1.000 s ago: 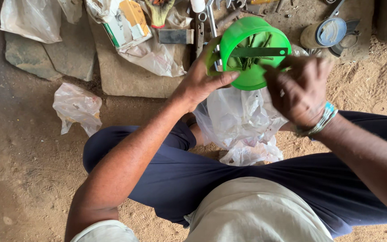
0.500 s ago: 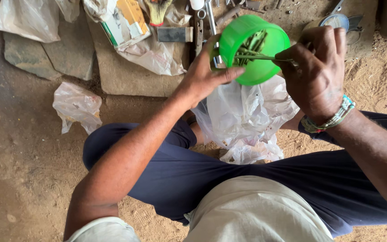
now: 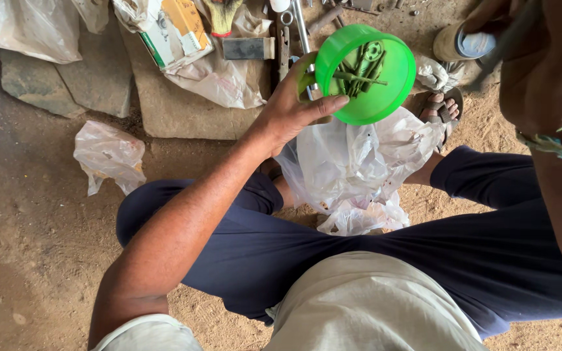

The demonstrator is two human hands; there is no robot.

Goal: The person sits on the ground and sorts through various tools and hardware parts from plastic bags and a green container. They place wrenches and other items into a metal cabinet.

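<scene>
Green bowl point(image 3: 367, 75) sits tilted in the left hand point(image 3: 292, 107), thumb hooked over its near rim, fingers clamped on the wall, above the clear plastic bags point(image 3: 352, 172) on the lap. Right hand point(image 3: 541, 58) has pulled away, up to the right edge, pinching a dark rod point(image 3: 499, 49). Bolts point(image 3: 358, 70) lie heaped inside the bowl.
</scene>
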